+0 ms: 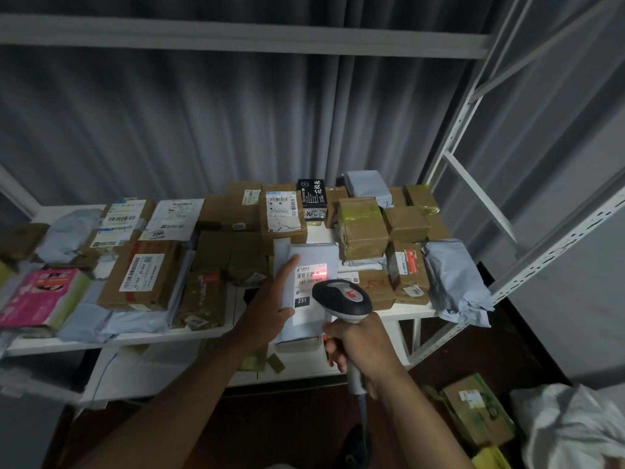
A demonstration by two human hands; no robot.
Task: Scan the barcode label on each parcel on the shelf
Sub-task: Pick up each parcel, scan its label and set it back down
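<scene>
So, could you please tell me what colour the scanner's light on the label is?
Red, glowing on the label below the scanner; head view.

A pleated grey fabric curtain (236, 123) is hanging behind the racking. On the dark brown floor (304, 421), a taped brown cardboard carton (477, 411) is lying beside a crumpled white plastic sack (575, 431).
</scene>
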